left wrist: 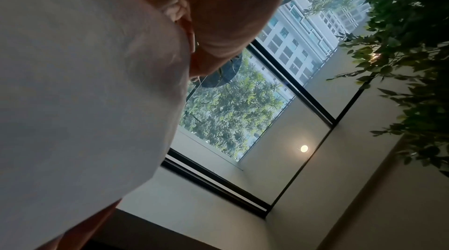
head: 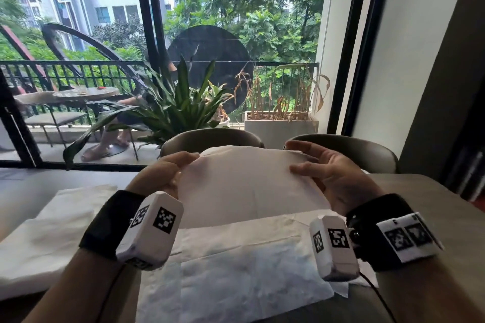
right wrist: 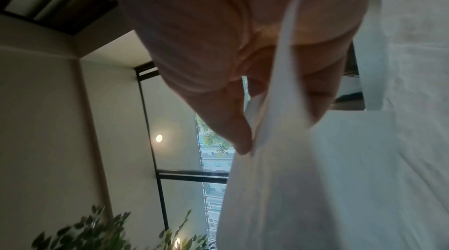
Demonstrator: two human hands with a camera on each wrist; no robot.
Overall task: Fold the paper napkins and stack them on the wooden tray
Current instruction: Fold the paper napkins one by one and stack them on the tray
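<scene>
A white paper napkin is held up off the table between both hands, its upper edge bulging toward the window. My left hand grips its left edge with curled fingers. My right hand pinches the right edge, thumb on the near face and fingers behind. In the left wrist view the napkin fills the left side beside the hand. Seen from the right wrist, the sheet runs between thumb and fingers. Another napkin lies spread flat on the table below. I cannot make out a wooden tray.
More white napkins lie in a loose pile at the left of the table. Two chair backs stand at the far edge, before a large window with plants. A dark wall closes the right side.
</scene>
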